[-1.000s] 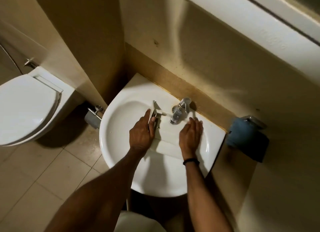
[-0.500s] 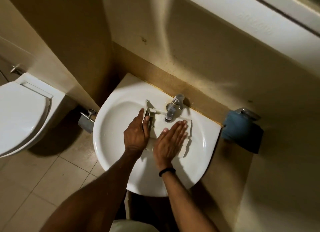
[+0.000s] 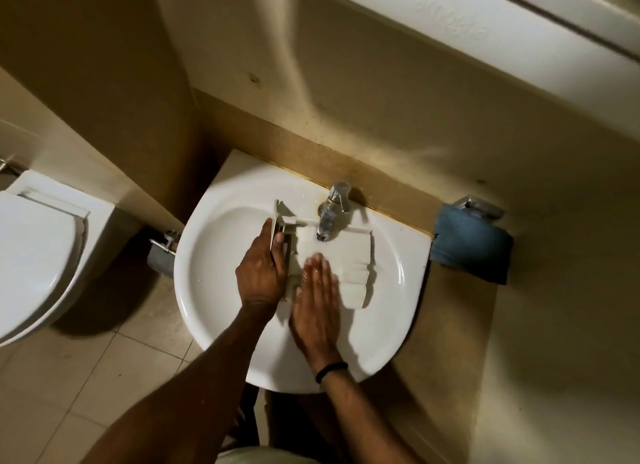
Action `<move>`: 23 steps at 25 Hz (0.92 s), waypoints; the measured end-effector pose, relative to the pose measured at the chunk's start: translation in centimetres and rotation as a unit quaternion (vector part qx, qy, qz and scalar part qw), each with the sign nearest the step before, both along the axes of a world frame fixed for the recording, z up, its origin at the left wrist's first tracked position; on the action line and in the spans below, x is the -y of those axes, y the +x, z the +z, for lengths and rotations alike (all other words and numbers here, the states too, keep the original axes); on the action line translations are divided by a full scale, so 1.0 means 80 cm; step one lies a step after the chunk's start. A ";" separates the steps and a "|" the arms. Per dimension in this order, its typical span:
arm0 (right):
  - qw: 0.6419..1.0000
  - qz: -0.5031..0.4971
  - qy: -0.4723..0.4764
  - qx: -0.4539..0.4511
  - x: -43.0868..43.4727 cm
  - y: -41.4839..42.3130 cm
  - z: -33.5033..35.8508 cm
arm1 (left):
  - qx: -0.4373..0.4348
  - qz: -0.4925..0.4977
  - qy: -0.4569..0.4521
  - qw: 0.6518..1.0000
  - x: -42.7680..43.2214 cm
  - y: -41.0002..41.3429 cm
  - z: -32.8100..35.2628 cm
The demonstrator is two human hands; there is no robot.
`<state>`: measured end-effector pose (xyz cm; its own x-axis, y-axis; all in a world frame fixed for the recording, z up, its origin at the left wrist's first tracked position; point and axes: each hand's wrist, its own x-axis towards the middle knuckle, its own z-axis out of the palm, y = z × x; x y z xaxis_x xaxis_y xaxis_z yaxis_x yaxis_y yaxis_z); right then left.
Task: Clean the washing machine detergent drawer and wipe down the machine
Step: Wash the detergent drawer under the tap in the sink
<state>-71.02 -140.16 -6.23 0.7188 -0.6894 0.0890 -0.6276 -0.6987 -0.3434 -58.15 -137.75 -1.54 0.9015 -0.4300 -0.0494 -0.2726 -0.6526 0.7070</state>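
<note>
Detergent drawer, white, lying across the bowl of a white sink, its far part beneath the spout of a chrome tap.

Nearest the camera, two bare forearms enter from 6 o'clock; the right one carries a black wristband. Left hand, at 9 o'clock of the drawer, grasps the drawer's upright front panel, fingers curled round its edge. Right hand, just beside it toward 3 o'clock, lies flat on the drawer with fingers straight and together, grasping nothing. Its skin glistens and the fingertips are blurred.

The drawer's stepped edge, at 3 o'clock of the right hand, is uncovered and stops short of the bowl's inner wall. Bare white bowl shows beyond it at 3 o'clock, and more at 6 and 9 o'clock of the hands. At 12 o'clock the panel's top corner reaches the flat rim beside the tap.

Sink rim: curved front edge free above the floor at 6 o'clock, straight back edge against a tan wall band at 12 o'clock. At 9 o'clock of the sink, a grey metal fitting sits just below the rim. Beyond it come tiled floor and a white toilet, well apart at the frame's left edge. At 3 o'clock, a blue cloth hangs from a chrome holder just beside the rim's corner. Farthest, from 12 to 2 o'clock, beige wall rises to a white ledge.
</note>
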 end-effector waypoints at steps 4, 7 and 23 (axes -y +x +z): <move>0.974 -0.212 0.065 0.052 0.023 0.024 0.011 | 0.001 0.002 -0.005 1.000 0.008 0.004 0.005; 0.994 -0.089 0.056 0.042 -0.018 0.038 0.011 | -0.005 -0.003 -0.003 1.000 0.002 0.001 0.004; 0.987 -0.122 0.106 0.003 -0.062 0.015 0.021 | -0.006 -0.001 -0.010 1.000 0.004 0.000 0.009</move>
